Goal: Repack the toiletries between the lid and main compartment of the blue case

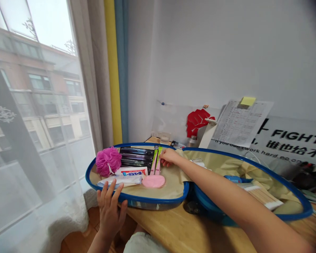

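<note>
Your left hand (110,214) spreads its fingers on the near rim of the case (158,201); your right hand (171,157), fingers seemingly together, touches a packet (158,161).

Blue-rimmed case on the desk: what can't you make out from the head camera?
Head view:
- The blue object in the right half of the blue-rimmed case: partly hidden by the right forearm, so its kind is unclear.
- The dark packets: their labels are too small to read.
- The wall banner: its text is cut off by the right edge and partly hidden by the paper sheet.
</note>
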Action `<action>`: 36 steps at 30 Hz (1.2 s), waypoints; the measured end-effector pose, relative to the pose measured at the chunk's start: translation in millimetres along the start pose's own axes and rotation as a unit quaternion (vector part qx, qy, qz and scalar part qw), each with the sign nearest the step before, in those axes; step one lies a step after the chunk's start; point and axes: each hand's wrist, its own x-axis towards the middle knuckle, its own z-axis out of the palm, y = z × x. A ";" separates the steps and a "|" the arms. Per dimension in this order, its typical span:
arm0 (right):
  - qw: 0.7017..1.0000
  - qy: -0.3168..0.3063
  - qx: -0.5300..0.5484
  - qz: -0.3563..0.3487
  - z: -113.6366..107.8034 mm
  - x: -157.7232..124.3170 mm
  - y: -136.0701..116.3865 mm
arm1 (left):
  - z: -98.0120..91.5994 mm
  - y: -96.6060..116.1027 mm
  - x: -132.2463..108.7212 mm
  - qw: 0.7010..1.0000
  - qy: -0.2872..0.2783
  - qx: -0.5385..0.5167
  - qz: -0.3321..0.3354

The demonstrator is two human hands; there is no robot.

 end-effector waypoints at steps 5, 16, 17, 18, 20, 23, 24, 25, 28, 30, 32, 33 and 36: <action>0.998 -0.003 -0.069 0.014 3.5 4.8 -1.3 | -0.1 -0.2 1.1 1.000 0.003 -0.006 0.004; 0.988 0.036 -0.147 -0.021 5.8 4.3 1.0 | 1.6 -1.4 -3.0 1.000 -0.002 -0.004 -0.013; 0.988 0.046 -0.148 -0.028 4.6 3.2 0.8 | 1.5 -1.4 -2.9 1.000 -0.002 -0.003 -0.013; 0.987 0.057 -0.147 -0.036 2.3 1.7 0.5 | 1.5 -1.4 -2.9 1.000 -0.002 -0.003 -0.015; 0.985 0.080 -0.141 -0.053 -6.1 -2.0 -0.3 | 1.5 -1.3 -2.9 1.000 -0.005 -0.001 -0.018; 0.985 0.103 -0.117 -0.080 -27.2 -10.6 0.9 | 1.4 -0.7 -3.1 1.000 -0.006 -0.002 -0.019; 0.985 0.106 -0.105 -0.087 -35.6 -14.6 2.8 | 1.4 -0.6 -3.1 1.000 -0.005 -0.002 -0.018; 0.986 0.107 -0.093 -0.091 -44.1 -19.1 5.8 | 1.3 -0.4 -3.2 1.000 -0.004 -0.002 -0.018; 0.989 0.101 -0.066 -0.084 -68.1 -35.4 23.0 | 1.3 -0.5 -3.4 1.000 -0.001 -0.002 -0.017; 0.992 0.090 -0.057 -0.065 -80.9 -47.4 41.0 | 1.4 -1.0 -3.8 1.000 -0.002 -0.004 -0.016; 0.995 0.075 -0.054 -0.042 -90.5 -59.6 62.5 | 1.8 -1.6 -4.2 1.000 -0.003 -0.006 -0.015; 0.996 0.066 -0.055 -0.029 -94.1 -65.5 73.7 | 2.0 -1.9 -4.4 1.000 -0.003 -0.006 -0.016; 0.997 0.038 -0.062 0.001 -102.2 -82.4 105.3 | 2.9 -2.7 -5.0 1.000 -0.002 -0.005 -0.016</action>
